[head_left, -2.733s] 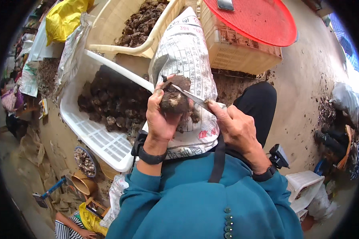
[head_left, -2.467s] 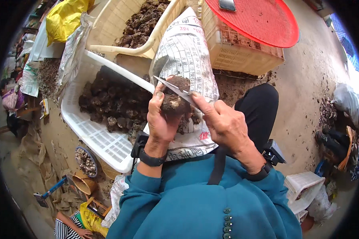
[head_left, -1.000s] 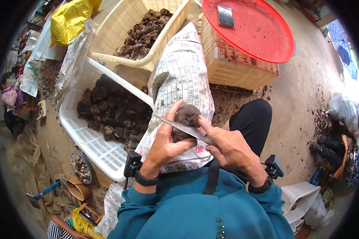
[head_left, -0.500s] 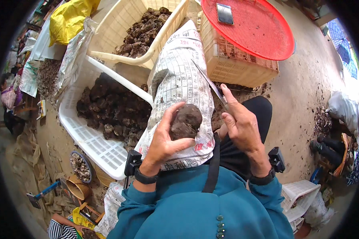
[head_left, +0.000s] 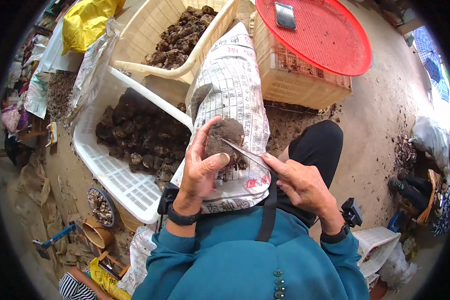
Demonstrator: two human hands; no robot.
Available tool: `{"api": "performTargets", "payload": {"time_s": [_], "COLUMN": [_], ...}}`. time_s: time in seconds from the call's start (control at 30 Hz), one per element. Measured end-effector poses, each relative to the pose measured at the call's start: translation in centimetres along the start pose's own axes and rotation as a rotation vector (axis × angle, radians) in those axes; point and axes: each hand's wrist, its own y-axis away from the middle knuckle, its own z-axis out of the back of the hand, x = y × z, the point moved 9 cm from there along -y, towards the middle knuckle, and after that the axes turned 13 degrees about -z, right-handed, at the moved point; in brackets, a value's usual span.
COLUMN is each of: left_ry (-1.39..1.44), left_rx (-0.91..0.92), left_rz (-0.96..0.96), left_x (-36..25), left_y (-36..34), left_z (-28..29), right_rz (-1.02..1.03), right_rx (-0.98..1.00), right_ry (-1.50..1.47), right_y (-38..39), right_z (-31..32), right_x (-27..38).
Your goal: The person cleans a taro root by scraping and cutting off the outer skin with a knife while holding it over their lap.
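My left hand is closed around a dark, soil-covered lump, its thumb across the front. My right hand grips a narrow knife by its handle end, with the blade slanting up-left against the lump's face. Both are over a white printed woven sack lying on my lap. At the left, a white basket holds a heap of similar dark lumps.
Behind are a cream crate of lumps and another crate under a red mesh tray bearing a phone. A blue bowl and a co-worker's arm are lower left. Bags lie at both sides.
Since half a second ago the knife has swung from pointing upward, away from the lump, down onto it. My left hand has raised the lump slightly and shifted its thumb across it.
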Motion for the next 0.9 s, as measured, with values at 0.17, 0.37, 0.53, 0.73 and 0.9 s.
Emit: {"api": "performTargets", "payload": {"time_s": [0.17,0.37,0.53,0.73,0.9], "left_ry": [-0.051,0.016,-0.105,0.140,0.154], "left_rx": [0.011,-0.009,0.042,0.005,0.007], "left_rz": [-0.013,-0.024,-0.062,0.004,0.067], "left_x": [0.0,0.0,-0.2,-0.1,0.1], "left_y": [0.1,-0.1,0.4,-0.2,0.0], "left_z": [-0.2,-0.3,-0.9,0.0,0.3], "right_rz": [-0.005,-0.013,-0.191,0.075,0.026], "right_rx": [-0.205,-0.305,-0.390,-0.203,-0.133], "right_ry": [0.176,0.232,0.297,0.085,0.046], "right_y": [-0.6,-1.9,-4.2,0.2,1.0], "right_z": [0.5,0.1,0.6,0.0,-0.7], "right_x": [1.2,3.2,1.9,0.9,0.0]}}
